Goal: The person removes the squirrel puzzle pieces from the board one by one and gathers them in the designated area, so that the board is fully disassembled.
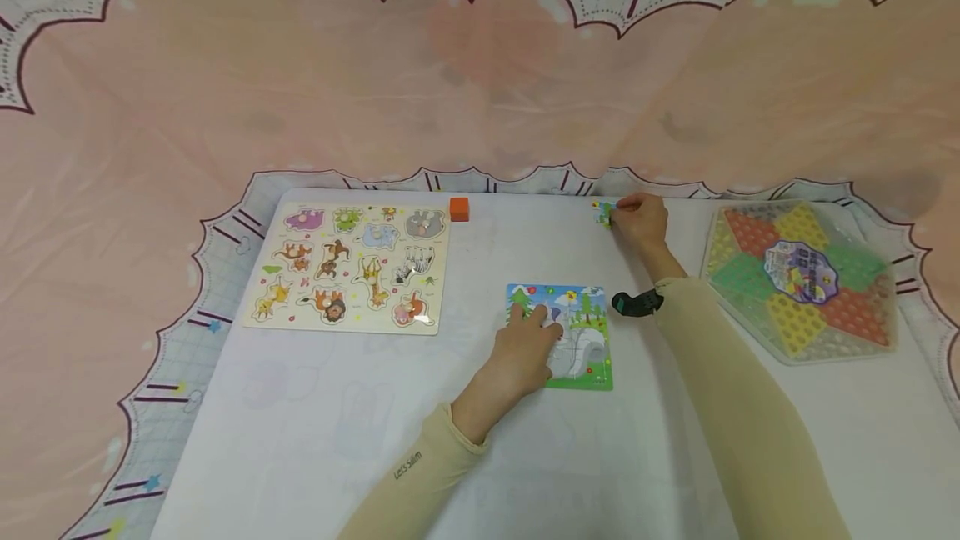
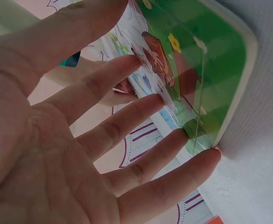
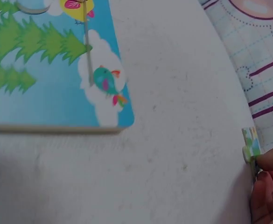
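Note:
A square jigsaw puzzle (image 1: pixel 596 377) with a grey animal, green trees and blue sky lies in the middle of the white table. My left hand (image 1: pixel 522 350) rests on its left part with spread fingers. In the left wrist view, the fingertips (image 2: pixel 205 161) touch the puzzle's surface and edge. Near the table's far edge, my right hand (image 1: pixel 643 223) pinches a small puzzle piece (image 1: pixel 602 213) between thumb and fingers. Green and blue print shows on this piece (image 3: pixel 251 141) in the right wrist view; the fingers hide part of it.
An animal peg puzzle board (image 1: pixel 345 320) lies at the left, with an orange cube (image 1: pixel 459 209) by its far right corner. A hexagonal Chinese checkers box (image 1: pixel 801 282) sits at the right. A dark strap (image 1: pixel 637 303) shows at the right wrist.

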Demonstrator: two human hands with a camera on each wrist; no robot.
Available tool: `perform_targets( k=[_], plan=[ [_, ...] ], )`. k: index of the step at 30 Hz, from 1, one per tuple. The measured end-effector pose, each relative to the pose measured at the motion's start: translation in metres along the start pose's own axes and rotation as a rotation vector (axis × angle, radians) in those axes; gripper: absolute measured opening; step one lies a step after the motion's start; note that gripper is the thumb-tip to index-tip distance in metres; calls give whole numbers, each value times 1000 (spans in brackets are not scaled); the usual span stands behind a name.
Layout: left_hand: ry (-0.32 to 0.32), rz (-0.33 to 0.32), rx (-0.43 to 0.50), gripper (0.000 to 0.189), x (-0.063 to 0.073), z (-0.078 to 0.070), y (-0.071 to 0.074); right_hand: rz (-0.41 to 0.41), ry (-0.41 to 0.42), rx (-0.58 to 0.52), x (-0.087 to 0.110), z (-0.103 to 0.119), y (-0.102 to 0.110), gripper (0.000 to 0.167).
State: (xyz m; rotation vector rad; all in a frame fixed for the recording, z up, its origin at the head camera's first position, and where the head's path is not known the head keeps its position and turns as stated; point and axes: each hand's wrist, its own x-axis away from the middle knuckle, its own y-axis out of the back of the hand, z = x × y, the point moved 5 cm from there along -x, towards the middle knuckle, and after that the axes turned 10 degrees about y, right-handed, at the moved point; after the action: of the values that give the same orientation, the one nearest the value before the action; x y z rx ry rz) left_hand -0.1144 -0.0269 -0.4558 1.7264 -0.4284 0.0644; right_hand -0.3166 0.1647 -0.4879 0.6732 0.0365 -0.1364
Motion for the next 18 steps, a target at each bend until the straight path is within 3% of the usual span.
perform_targets(
  k=[5,8,10,13,18],
  plan=[
    [-1,0,-8,50,0,-2,-1,-59,76,-17,5,2,11,22],
    [2,1,-11,50,0,-2,-2,-58,179,-7,15,11,19,20],
    [4,3,-11,51,0,-2,-3,8,250,-4,28,20,21,18],
    [1,1,-10,51,1,-2,-4,178,326,6,57,35,18,16],
    [-13,-22,-26,53,3,-3,-4,423,319,24,105,50,3,16]
  ],
)
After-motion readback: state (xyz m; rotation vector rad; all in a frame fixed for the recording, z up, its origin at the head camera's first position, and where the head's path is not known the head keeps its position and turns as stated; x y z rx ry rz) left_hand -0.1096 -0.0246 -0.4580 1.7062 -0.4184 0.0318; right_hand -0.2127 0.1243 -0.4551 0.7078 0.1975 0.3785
